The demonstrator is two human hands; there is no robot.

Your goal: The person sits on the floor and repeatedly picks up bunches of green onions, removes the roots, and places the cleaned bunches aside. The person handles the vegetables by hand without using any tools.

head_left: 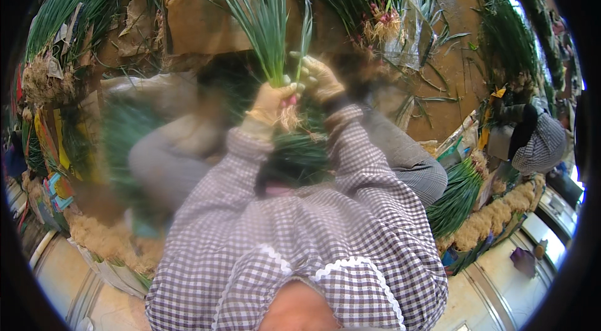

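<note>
My left hand (271, 100), in a pale glove, grips a bunch of green onions (271, 35) just above its bulbs. The leaves fan upward and away from me, while pinkish bulbs and stringy roots (291, 117) hang below the fist. Close on its right, my gloved right hand (323, 78) has its fingertips around a single green onion stalk (305, 33) that stands upright beside the bunch. The lower end of that stalk is partly hidden by the left thumb. More greens (300, 152) lie blurred beneath my forearms, between my bent legs.
A pile of green onions with pink bulbs (382, 16) lies beyond my right hand on the wet brown floor (446, 115). Another heap (75, 12) rests far left. Bundles (458, 195) lie beside my right knee. At far right sits another person in a checked garment (540, 143).
</note>
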